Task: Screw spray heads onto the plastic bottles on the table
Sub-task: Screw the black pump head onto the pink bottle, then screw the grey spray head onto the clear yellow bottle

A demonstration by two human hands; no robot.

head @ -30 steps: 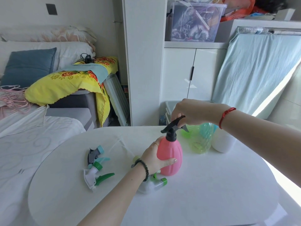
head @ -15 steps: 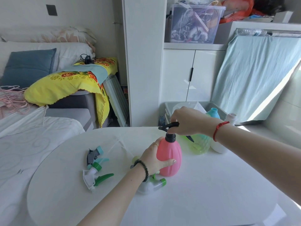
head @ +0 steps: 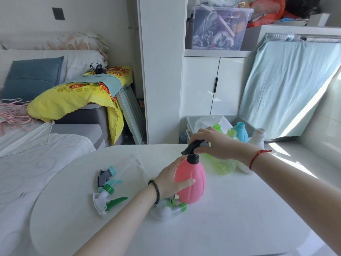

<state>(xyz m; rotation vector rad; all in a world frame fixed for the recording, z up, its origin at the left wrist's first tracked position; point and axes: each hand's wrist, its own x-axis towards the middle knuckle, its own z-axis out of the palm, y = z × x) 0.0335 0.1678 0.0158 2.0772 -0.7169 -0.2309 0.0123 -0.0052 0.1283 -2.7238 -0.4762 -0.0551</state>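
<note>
A pink bottle (head: 193,183) stands upright in the middle of the white table (head: 221,224). My left hand (head: 171,179) wraps around its left side. A black spray head (head: 192,152) sits on the bottle's neck, and my right hand (head: 212,143) grips it from above. Behind the pink bottle stand two green bottles (head: 224,166), a blue bottle (head: 240,133) and a white bottle (head: 258,138), all with bare necks. Loose spray heads lie to the left: a grey and blue one (head: 106,175), a white and green one (head: 105,199). Another green-capped head (head: 169,210) lies under my left wrist.
A grey bin (head: 238,120) with a plastic bag stands behind the table. A bed with white sheets (head: 36,154) is at the left, touching the table's edge. White cabinets (head: 215,85) rise behind. Strong sunlight falls on the right side.
My right hand has turned the black spray head on the pink bottle, and the nozzle has swung round. The camera view has tilted, showing more of the bottles behind.
</note>
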